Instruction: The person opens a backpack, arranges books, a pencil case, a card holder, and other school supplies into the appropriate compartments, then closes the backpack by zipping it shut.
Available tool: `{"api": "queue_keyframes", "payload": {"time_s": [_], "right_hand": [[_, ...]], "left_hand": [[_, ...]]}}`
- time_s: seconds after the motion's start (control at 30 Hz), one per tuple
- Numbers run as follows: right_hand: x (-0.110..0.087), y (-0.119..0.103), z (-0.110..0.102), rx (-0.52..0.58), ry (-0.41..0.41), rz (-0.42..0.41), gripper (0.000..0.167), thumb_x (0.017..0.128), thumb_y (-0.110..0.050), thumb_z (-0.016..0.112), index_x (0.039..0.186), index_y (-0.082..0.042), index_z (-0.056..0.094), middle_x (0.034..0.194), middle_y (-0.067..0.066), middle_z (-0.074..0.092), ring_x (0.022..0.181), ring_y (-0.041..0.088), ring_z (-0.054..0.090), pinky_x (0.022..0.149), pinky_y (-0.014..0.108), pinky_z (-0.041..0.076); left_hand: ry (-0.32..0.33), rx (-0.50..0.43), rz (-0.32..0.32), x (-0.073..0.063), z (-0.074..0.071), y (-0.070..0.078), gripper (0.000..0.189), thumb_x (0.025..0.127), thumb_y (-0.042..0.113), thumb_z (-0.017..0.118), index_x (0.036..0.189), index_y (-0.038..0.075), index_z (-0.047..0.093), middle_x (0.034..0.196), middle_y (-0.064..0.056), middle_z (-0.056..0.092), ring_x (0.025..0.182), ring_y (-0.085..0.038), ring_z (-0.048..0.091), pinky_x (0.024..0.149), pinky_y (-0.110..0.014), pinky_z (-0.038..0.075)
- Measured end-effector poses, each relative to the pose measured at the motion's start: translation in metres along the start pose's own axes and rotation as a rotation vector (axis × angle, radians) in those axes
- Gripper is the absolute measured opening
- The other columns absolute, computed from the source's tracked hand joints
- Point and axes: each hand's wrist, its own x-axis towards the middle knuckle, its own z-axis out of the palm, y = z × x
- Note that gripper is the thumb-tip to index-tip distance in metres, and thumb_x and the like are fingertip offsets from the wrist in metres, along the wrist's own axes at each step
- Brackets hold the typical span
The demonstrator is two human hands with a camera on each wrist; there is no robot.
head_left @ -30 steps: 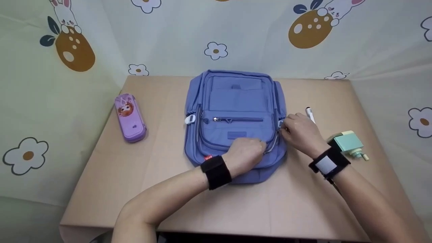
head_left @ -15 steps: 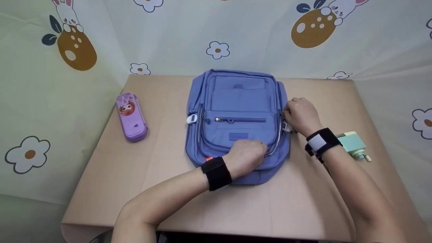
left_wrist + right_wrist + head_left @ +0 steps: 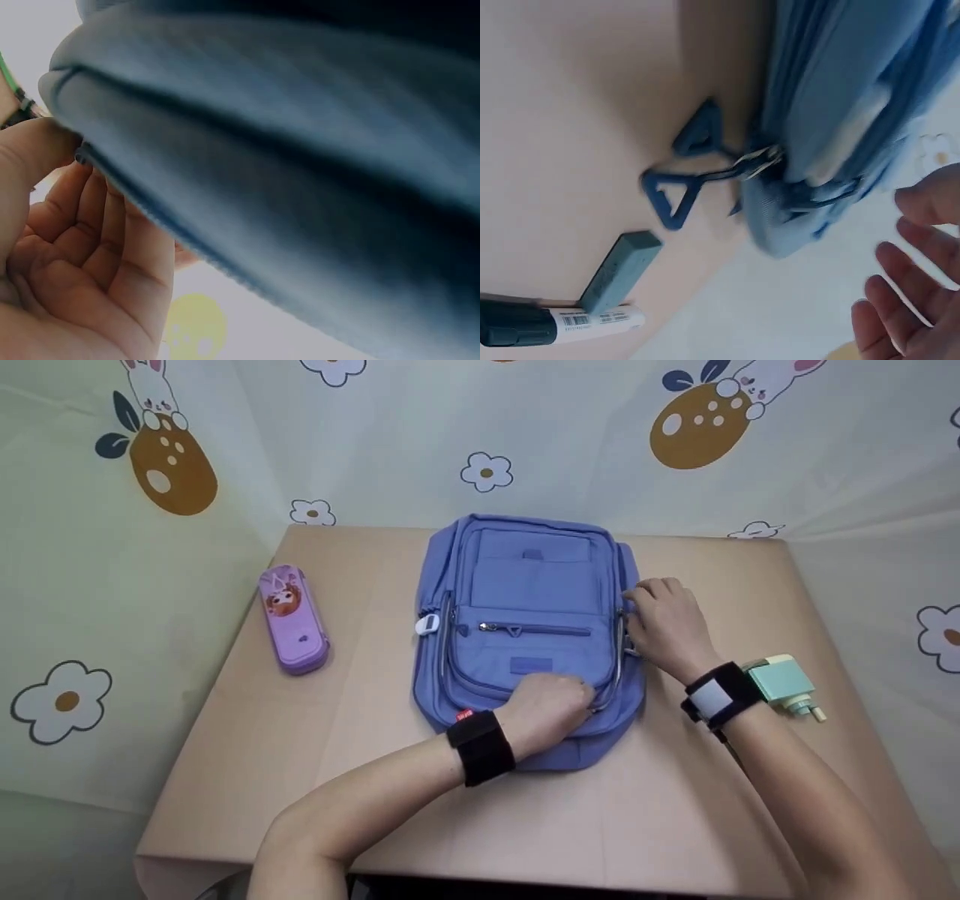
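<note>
A blue backpack (image 3: 536, 585) lies with its front facing up, its bottom towards me. My left hand (image 3: 549, 711) is at its lower front. In the left wrist view, that thumb and fingers pinch the bag's zippered edge (image 3: 172, 225). My right hand (image 3: 670, 628) is at the bag's right side, beside the silver zipper track (image 3: 619, 660). Seen from the right wrist, its fingers (image 3: 900, 281) are loosely bent and hold nothing, apart from the fabric. Two dark triangular zipper pulls (image 3: 667, 180) hang off the bag's side there.
A purple pencil case (image 3: 294, 622) lies on the left of the table (image 3: 360, 660). On the right is a mint-green boxy item (image 3: 781, 679) with a knob. The right wrist view shows a black-capped marker (image 3: 592, 324) and a grey-green block (image 3: 622, 271).
My right hand has moved up along the bag's right side, and its fingers have loosened. The silver zipper track shows further up that side. My left hand keeps its place.
</note>
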Motion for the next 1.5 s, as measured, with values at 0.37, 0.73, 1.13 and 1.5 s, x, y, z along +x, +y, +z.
{"api": "queue_keyframes", "payload": {"time_s": [0.37,0.73,1.13,1.5], "right_hand": [[-0.045,-0.037,-0.019,0.272,-0.204,-0.294,0.059,0.084,-0.013,0.074,0.141,-0.006,0.060,0.148,0.013,0.055,0.140,0.037,0.046,0.114,0.055,0.034],[-0.042,-0.045,-0.003,0.173,0.052,-0.269,0.039,0.085,0.000,0.070,0.124,-0.006,0.071,0.121,0.012,0.072,0.112,0.031,0.068,0.093,0.047,0.055],[-0.031,-0.045,-0.013,0.183,0.076,-0.082,0.032,0.087,0.001,0.072,0.118,-0.005,0.072,0.110,0.012,0.075,0.098,0.032,0.073,0.076,0.047,0.059],[-0.020,-0.043,-0.021,0.294,0.120,0.071,0.023,0.092,-0.001,0.069,0.115,-0.005,0.073,0.105,0.011,0.076,0.092,0.023,0.072,0.078,0.041,0.057]], "left_hand": [[0.055,0.040,-0.037,0.003,-0.026,-0.008,0.021,0.102,0.031,0.063,0.090,0.015,0.071,0.083,0.002,0.068,0.071,-0.015,0.067,0.055,-0.032,0.055],[0.157,-0.092,-0.029,-0.003,-0.039,-0.020,0.019,0.099,0.034,0.068,0.099,0.015,0.072,0.086,0.003,0.066,0.077,-0.015,0.066,0.062,-0.033,0.054],[0.168,-0.164,-0.072,-0.055,-0.053,-0.078,0.072,0.086,0.028,0.084,0.146,0.005,0.052,0.135,-0.012,0.061,0.125,-0.028,0.057,0.107,-0.042,0.044],[0.321,-0.409,-0.103,-0.078,-0.040,-0.137,0.045,0.093,0.010,0.074,0.137,0.008,0.063,0.131,-0.007,0.066,0.123,-0.021,0.061,0.104,-0.037,0.048]]}}
